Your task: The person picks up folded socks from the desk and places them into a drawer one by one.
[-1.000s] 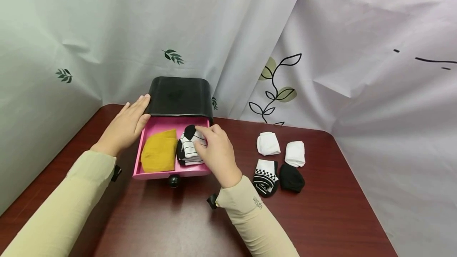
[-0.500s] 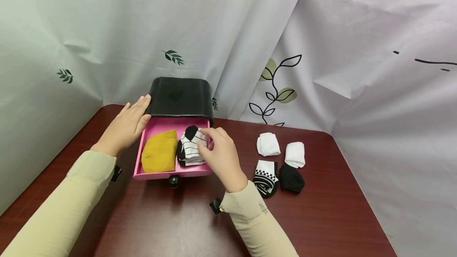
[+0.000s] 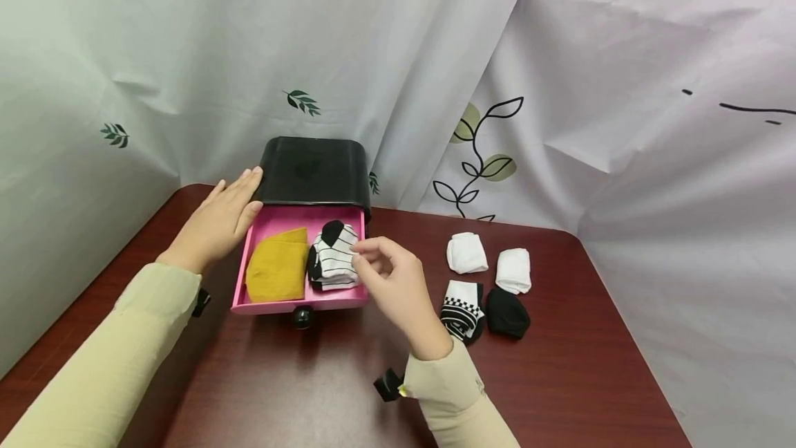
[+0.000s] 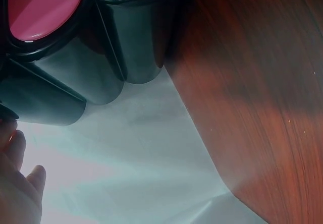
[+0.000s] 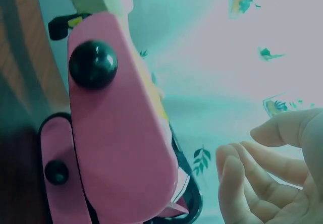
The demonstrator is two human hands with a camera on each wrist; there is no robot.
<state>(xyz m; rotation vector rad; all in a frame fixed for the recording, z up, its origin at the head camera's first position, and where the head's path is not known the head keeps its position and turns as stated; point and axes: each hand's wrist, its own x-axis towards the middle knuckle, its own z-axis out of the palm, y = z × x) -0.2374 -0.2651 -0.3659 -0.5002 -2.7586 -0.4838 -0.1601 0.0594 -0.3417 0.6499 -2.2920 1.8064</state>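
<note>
A pink drawer (image 3: 267, 308) is pulled out of a small black cabinet (image 3: 314, 170). Inside it, a folded mustard-yellow cloth bundle (image 3: 276, 268) fills the left part, and a folded white sock (image 3: 340, 254) with black stripes, heel and toe lies on the right. My left hand (image 3: 214, 220) rests with straight fingers against the cabinet's left side. Just over the drawer's right rim is my right hand (image 3: 401, 289), fingers loosely bent and thumb apart, with its fingertips beside the striped sock. The right wrist view shows nothing between those fingers (image 5: 229, 178).
On the table to the right lie two folded white socks (image 3: 466, 252), a black one (image 3: 507, 312) and a patterned black-and-white one (image 3: 462, 310). A round black knob (image 3: 302, 317) sticks out of the drawer front. A curtain (image 3: 398, 54) hangs behind the table.
My right hand has drawn back to the right and toward me, away from the striped sock, which now shows more fully. The left hand has stayed in place.
</note>
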